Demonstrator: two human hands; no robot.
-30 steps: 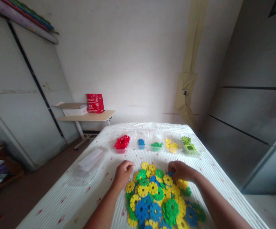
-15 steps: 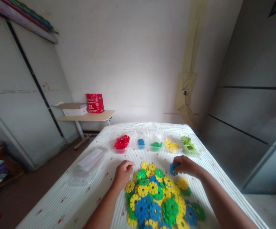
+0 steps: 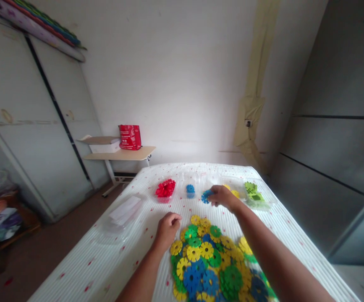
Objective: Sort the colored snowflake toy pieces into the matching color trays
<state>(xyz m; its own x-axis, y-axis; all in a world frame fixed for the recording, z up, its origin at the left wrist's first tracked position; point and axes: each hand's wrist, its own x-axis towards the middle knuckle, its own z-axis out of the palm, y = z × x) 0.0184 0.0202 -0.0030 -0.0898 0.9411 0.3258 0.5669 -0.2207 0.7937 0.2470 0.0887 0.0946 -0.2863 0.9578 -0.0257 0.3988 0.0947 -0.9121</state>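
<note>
My right hand (image 3: 222,197) pinches a blue notched plastic disc (image 3: 206,196) in front of the row of clear trays. Its fingers and the disc cover the tray of green pieces. My left hand (image 3: 168,226) rests on the cloth with its fingers curled closed, and no piece shows in it. Just right of the left hand lies a big pile of flower-shaped discs (image 3: 206,250) in yellow, green and blue. A small stack of blue discs (image 3: 190,191) sits in a tray left of the held disc.
Red pieces (image 3: 165,189) fill the leftmost tray; yellow discs (image 3: 235,193) and light green pieces (image 3: 253,191) are in trays at right. A clear lidlike container with white paper (image 3: 125,211) lies at left. Behind stands a side table (image 3: 128,154) with a red bag (image 3: 130,137).
My right hand has carried the blue disc left and away from me, from beside the pile to the trays. The left hand stays beside the pile. The view has shifted slightly.
</note>
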